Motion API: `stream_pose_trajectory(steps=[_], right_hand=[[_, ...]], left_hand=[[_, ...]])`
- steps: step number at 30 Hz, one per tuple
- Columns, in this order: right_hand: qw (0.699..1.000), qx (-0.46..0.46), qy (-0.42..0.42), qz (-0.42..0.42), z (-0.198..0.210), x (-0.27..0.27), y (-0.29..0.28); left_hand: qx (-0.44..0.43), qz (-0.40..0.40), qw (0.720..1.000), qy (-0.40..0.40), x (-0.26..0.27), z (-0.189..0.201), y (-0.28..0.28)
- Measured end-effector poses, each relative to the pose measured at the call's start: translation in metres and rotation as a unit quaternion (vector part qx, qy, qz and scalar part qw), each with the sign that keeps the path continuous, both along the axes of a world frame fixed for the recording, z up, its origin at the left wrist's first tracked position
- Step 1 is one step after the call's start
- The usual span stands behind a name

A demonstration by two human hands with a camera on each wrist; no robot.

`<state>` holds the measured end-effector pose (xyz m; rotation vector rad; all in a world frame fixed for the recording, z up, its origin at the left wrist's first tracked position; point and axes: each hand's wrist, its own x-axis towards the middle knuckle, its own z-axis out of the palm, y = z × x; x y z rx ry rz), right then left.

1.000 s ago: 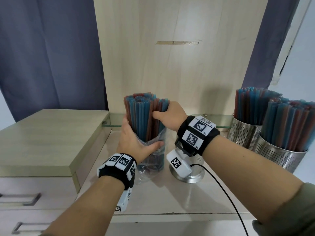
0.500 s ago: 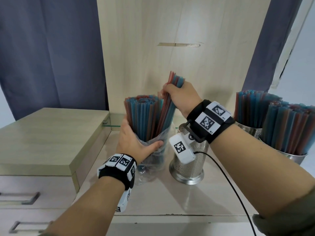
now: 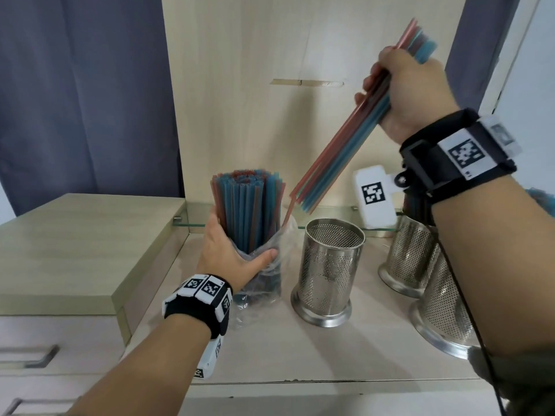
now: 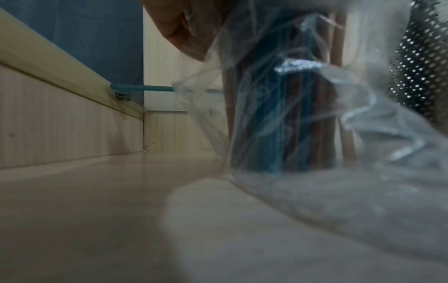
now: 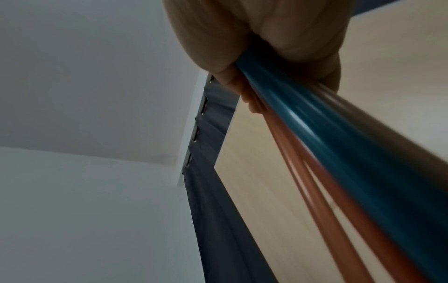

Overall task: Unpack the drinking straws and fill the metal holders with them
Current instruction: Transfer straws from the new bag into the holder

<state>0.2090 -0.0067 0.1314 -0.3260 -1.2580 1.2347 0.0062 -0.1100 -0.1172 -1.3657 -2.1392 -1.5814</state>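
Observation:
A pack of blue and red straws (image 3: 247, 210) stands upright in a clear plastic bag (image 3: 264, 283) on the shelf. My left hand (image 3: 231, 256) grips the bag around its middle; the left wrist view shows the bagged straws (image 4: 278, 124) close up. My right hand (image 3: 402, 88) is raised high at the right and holds a tilted bunch of straws (image 3: 339, 154), whose lower ends hang above the bag and the empty perforated metal holder (image 3: 329, 271). In the right wrist view the gripped straws (image 5: 327, 153) run down from my fist.
Two more metal holders (image 3: 411, 259) (image 3: 444, 313) stand at the right, partly hidden by my right arm. A raised wooden cabinet top (image 3: 75, 244) lies left, a wooden back panel (image 3: 270, 100) and a glass ledge (image 3: 198, 217) behind.
My right hand has pulled a bunch of straws up out of the bag and lifted it high to the right, clear of the pack. The left hand stays on the bag.

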Motion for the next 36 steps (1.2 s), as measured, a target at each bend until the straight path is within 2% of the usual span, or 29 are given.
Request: stream_pose_trajectory(steps=[3,7,10,13,21,24,27,29,31,33,36], right_hand=[[0.999,0.016,-0.023,-0.034,0.0,0.014,0.012],[0.983,0.031,-0.171,-0.066,-0.035,0.006,0.034],[0.965,0.006,-0.257,-0.043,-0.076,-0.008,0.046],[0.954,-0.041,-0.298,-0.008,-0.106,-0.015,0.051],[0.904,-0.095,-0.417,0.022,-0.132,-0.014,0.054],[0.88,-0.075,-0.468,0.011,-0.14,-0.014,0.058],[0.84,-0.059,-0.537,0.049,-0.152,-0.009,0.071],[0.824,-0.052,-0.561,0.059,-0.155,-0.001,0.073],[0.808,-0.024,-0.586,0.046,-0.15,0.009,0.053],[0.807,0.027,-0.587,0.053,-0.151,0.016,0.029],[0.824,0.054,-0.563,0.047,-0.167,0.026,0.015]], left_hand=[[-0.007,0.005,1.0,0.003,-0.001,-0.001,0.001],[-0.005,0.002,1.0,0.0,-0.001,-0.001,0.001],[-0.002,0.0,1.0,0.002,-0.001,0.0,0.0],[0.002,-0.003,1.0,0.006,-0.001,0.0,0.0],[0.01,-0.014,1.0,0.001,-0.003,-0.001,0.0],[0.005,-0.007,1.0,0.0,-0.003,0.0,0.0],[0.004,-0.006,1.0,-0.001,-0.004,-0.001,0.001],[0.0,-0.004,1.0,-0.001,-0.004,0.0,0.0],[-0.002,-0.006,1.0,-0.002,-0.003,0.0,-0.001],[-0.004,-0.005,1.0,0.002,-0.002,0.0,-0.001],[-0.012,-0.003,1.0,0.003,-0.001,0.0,0.0]])
